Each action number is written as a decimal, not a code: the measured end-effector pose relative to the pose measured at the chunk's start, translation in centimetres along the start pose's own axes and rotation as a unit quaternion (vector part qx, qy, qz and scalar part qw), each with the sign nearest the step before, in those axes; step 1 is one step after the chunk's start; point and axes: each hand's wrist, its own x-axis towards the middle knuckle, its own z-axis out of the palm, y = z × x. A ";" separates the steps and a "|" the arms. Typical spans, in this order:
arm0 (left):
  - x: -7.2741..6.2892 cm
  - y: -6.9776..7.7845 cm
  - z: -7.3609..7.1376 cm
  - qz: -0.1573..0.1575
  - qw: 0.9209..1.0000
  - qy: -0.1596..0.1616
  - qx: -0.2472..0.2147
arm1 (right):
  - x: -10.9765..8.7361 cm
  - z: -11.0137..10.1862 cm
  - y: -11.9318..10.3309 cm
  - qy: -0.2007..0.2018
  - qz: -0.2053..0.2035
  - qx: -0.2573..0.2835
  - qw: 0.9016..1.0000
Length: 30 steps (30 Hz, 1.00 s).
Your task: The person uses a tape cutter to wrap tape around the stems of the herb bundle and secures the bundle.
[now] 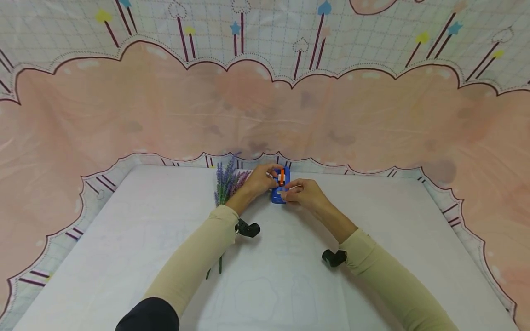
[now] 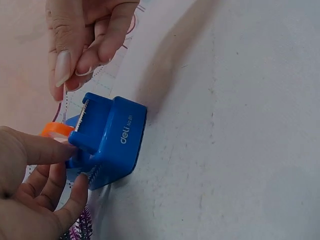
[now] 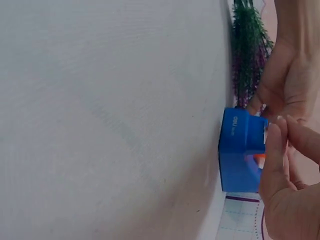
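Observation:
A blue tape dispenser (image 1: 279,196) with an orange tape core (image 2: 56,130) stands near the far edge of the white table. My left hand (image 1: 262,179) grips the dispenser from its left side, its fingers by the core and thumb at the body in the left wrist view. From the other side, my right hand (image 1: 305,193) pinches the end of the clear tape (image 2: 65,97), thumb against fingertip, just over the serrated cutter (image 2: 82,116). In the right wrist view the right fingertips overlap the cutter end of the dispenser.
Purple artificial lavender stems (image 1: 225,179) lie just left of the dispenser, partly under the left forearm, their green ends toward the near side. A white cover spreads over the table (image 1: 165,220). Behind hangs a patterned pink cloth (image 1: 174,115).

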 end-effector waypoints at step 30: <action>0.0 -0.3 0.1 0.015 0.999 -0.002 0.028 | -0.9 -0.5 0.5 -0.044 0.072 0.063 0.994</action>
